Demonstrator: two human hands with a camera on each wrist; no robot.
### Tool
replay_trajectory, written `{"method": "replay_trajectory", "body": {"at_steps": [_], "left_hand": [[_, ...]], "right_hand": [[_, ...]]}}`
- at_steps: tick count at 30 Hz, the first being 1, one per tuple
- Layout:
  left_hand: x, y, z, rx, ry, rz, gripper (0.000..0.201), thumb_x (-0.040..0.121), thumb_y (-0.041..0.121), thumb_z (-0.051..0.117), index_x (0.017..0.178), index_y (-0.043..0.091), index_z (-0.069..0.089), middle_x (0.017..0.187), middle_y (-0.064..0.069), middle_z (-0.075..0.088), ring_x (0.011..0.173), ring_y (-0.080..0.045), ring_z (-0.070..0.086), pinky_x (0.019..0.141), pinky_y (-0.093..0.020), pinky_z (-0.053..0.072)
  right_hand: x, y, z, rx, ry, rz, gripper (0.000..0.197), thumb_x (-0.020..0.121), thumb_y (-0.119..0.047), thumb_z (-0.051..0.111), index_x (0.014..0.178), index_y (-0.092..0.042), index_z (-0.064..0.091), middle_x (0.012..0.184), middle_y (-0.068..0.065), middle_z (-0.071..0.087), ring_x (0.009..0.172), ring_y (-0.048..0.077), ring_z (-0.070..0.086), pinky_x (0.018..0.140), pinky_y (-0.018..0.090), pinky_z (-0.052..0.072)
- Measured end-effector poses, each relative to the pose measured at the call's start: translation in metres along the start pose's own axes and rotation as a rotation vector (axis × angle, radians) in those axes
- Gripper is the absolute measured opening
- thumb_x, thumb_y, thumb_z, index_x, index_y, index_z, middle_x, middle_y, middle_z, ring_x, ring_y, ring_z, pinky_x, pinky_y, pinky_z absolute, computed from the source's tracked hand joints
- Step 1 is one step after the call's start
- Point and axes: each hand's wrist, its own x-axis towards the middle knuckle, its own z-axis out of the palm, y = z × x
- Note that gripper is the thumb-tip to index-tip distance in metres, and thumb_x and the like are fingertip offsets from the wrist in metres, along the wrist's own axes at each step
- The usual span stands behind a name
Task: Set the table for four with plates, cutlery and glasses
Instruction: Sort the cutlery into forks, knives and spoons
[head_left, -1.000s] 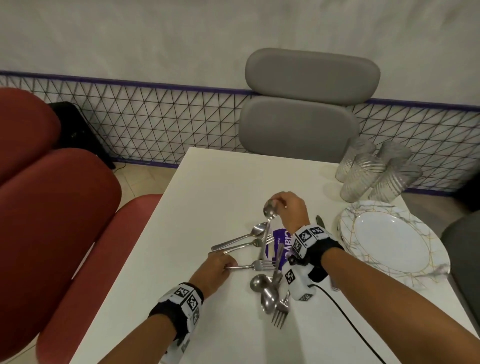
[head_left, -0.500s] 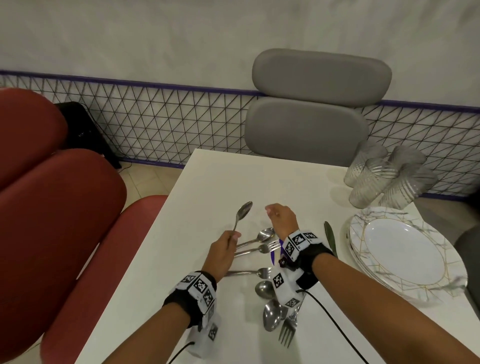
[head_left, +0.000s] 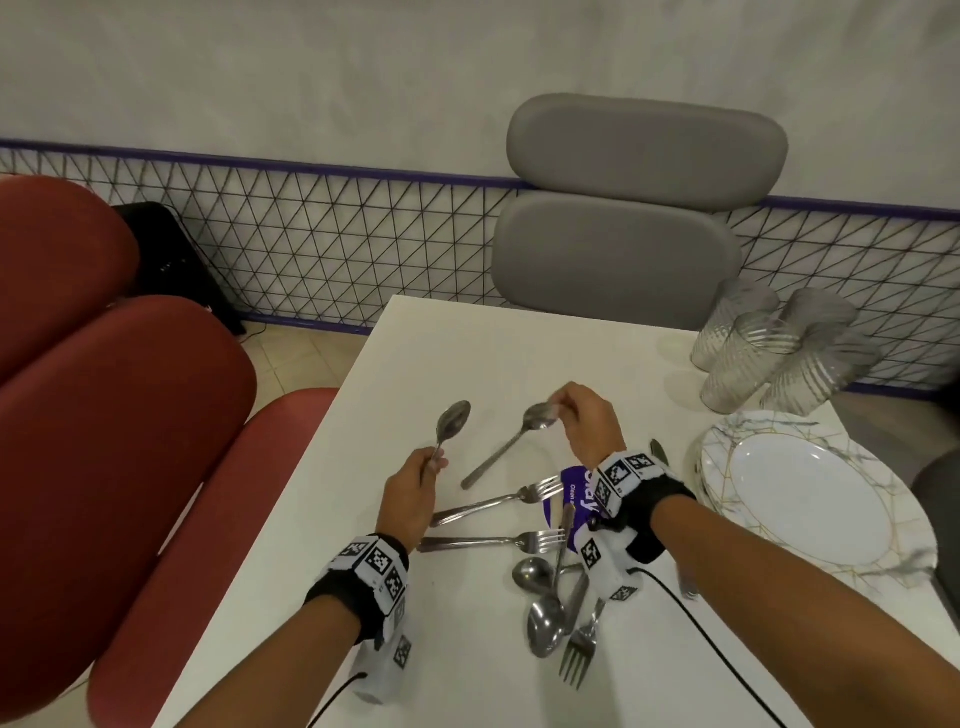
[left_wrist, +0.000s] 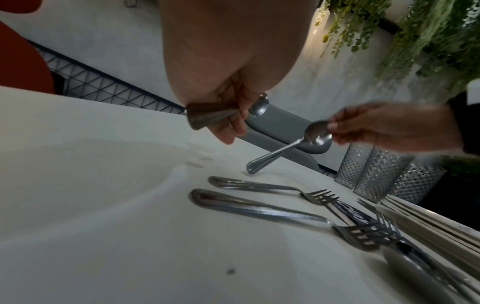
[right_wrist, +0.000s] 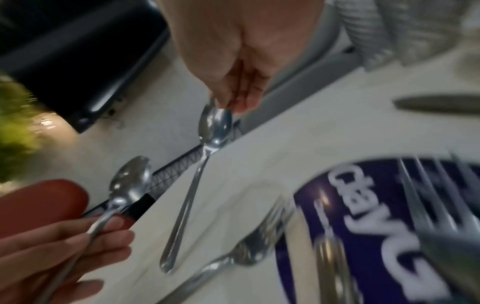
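Observation:
My left hand (head_left: 415, 483) grips a spoon (head_left: 453, 423) by its handle, bowl upward, above the white table (head_left: 467, 353). The same spoon (right_wrist: 130, 183) shows in the right wrist view, with my left hand's fingers (right_wrist: 64, 242) around its handle. My right hand (head_left: 584, 421) pinches the bowl of a second spoon (head_left: 511, 441), whose handle slants down toward the table; that second spoon (left_wrist: 285, 148) also shows in the left wrist view. Two forks (head_left: 498, 501) lie side by side nearby. More spoons and a fork (head_left: 550, 613) lie in a pile below my right wrist. Stacked plates (head_left: 810, 493) and several glasses (head_left: 779, 353) stand at the right.
A purple printed wrapper (head_left: 576, 493) lies under the cutlery. A knife tip (head_left: 660, 452) shows beside the plates. A grey chair (head_left: 623, 228) stands at the far end, red chairs (head_left: 119, 415) at the left. A wire fence (head_left: 311, 249) runs along the wall.
The first spoon has passed from my right hand to my left, which now holds it upright at the left. My right hand has picked a second spoon from the table by its bowl.

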Motion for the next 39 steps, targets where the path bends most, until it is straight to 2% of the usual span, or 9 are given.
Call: {"method": "replay_trajectory", "body": {"at_steps": [2, 5, 9, 14, 21, 25, 30, 35, 39], "left_hand": [[0.002, 0.006, 0.005, 0.018, -0.029, 0.020, 0.025, 0.100, 0.013, 0.038, 0.115, 0.008, 0.058, 0.105, -0.004, 0.066, 0.103, -0.018, 0.060, 0.095, -0.034, 0.046], [-0.008, 0.027, 0.016, -0.074, -0.168, 0.015, 0.023, 0.100, 0.014, 0.037, 0.111, 0.016, 0.057, 0.091, -0.001, 0.067, 0.085, -0.017, 0.064, 0.080, -0.034, 0.050], [-0.030, 0.043, 0.034, -0.112, -0.255, 0.093, 0.022, 0.101, 0.019, 0.035, 0.112, 0.016, 0.054, 0.069, 0.004, 0.058, 0.050, -0.004, 0.047, 0.051, -0.017, 0.040], [-0.049, 0.049, 0.041, -0.136, -0.239, 0.047, 0.026, 0.101, 0.028, 0.036, 0.106, 0.012, 0.056, 0.065, 0.005, 0.047, 0.052, -0.006, 0.039, 0.049, -0.016, 0.033], [-0.058, 0.044, 0.031, -0.129, -0.352, -0.115, 0.021, 0.099, 0.024, 0.038, 0.098, 0.014, 0.057, 0.064, 0.002, 0.043, 0.048, -0.008, 0.033, 0.039, -0.017, 0.027], [-0.058, 0.029, 0.016, -0.081, -0.212, -0.134, 0.023, 0.098, 0.021, 0.039, 0.096, 0.011, 0.059, 0.065, 0.001, 0.046, 0.049, -0.009, 0.037, 0.038, -0.016, 0.028], [-0.060, 0.018, 0.004, -0.156, -0.137, -0.210, 0.020, 0.095, 0.020, 0.044, 0.085, 0.014, 0.060, 0.062, 0.001, 0.047, 0.046, -0.009, 0.036, 0.038, -0.018, 0.026], [-0.063, 0.014, 0.001, -0.209, -0.121, -0.234, 0.019, 0.095, 0.022, 0.045, 0.089, 0.012, 0.060, 0.062, -0.001, 0.050, 0.046, -0.009, 0.035, 0.039, -0.018, 0.025], [-0.062, 0.011, 0.003, -0.209, -0.089, -0.222, 0.025, 0.099, 0.025, 0.039, 0.087, 0.015, 0.059, 0.062, 0.001, 0.054, 0.049, -0.010, 0.038, 0.036, -0.015, 0.025]], "right_hand": [[0.002, -0.018, -0.014, -0.027, -0.040, -0.150, 0.016, 0.089, 0.002, 0.048, 0.095, 0.002, 0.063, 0.094, 0.015, 0.066, 0.081, 0.017, 0.053, 0.074, 0.024, 0.040], [-0.004, -0.035, -0.019, -0.019, -0.066, -0.210, 0.014, 0.088, -0.001, 0.052, 0.094, 0.000, 0.065, 0.095, 0.015, 0.068, 0.084, 0.020, 0.057, 0.076, 0.025, 0.043], [-0.013, -0.034, -0.013, -0.029, 0.051, -0.137, 0.012, 0.087, -0.005, 0.056, 0.093, -0.004, 0.066, 0.098, 0.013, 0.064, 0.094, 0.023, 0.054, 0.077, 0.023, 0.037], [-0.029, -0.027, -0.009, 0.183, 0.006, 0.067, 0.013, 0.089, -0.005, 0.052, 0.095, -0.008, 0.063, 0.091, 0.010, 0.062, 0.080, 0.022, 0.059, 0.078, 0.040, 0.055], [-0.056, -0.022, 0.000, 0.400, -0.086, 0.199, 0.019, 0.091, -0.015, 0.054, 0.108, -0.009, 0.060, 0.079, 0.009, 0.065, 0.066, 0.022, 0.060, 0.071, 0.036, 0.054], [-0.087, -0.001, 0.010, -0.066, -0.368, -0.011, 0.029, 0.092, -0.011, 0.048, 0.119, -0.015, 0.057, 0.106, 0.009, 0.064, 0.079, 0.017, 0.060, 0.068, 0.020, 0.046], [-0.114, 0.005, 0.028, -0.820, -0.723, -0.450, 0.034, 0.093, -0.025, 0.047, 0.125, -0.018, 0.053, 0.124, 0.008, 0.054, 0.115, 0.026, 0.045, 0.101, 0.042, 0.037], [-0.103, -0.003, 0.034, -0.765, -0.700, -0.303, 0.024, 0.091, -0.019, 0.049, 0.110, -0.016, 0.064, 0.122, 0.006, 0.054, 0.121, 0.024, 0.037, 0.100, 0.038, 0.033], [-0.087, -0.016, 0.028, -0.503, -0.611, -0.215, 0.019, 0.089, -0.015, 0.053, 0.099, -0.013, 0.068, 0.107, 0.009, 0.061, 0.101, 0.020, 0.048, 0.085, 0.030, 0.038]]}}
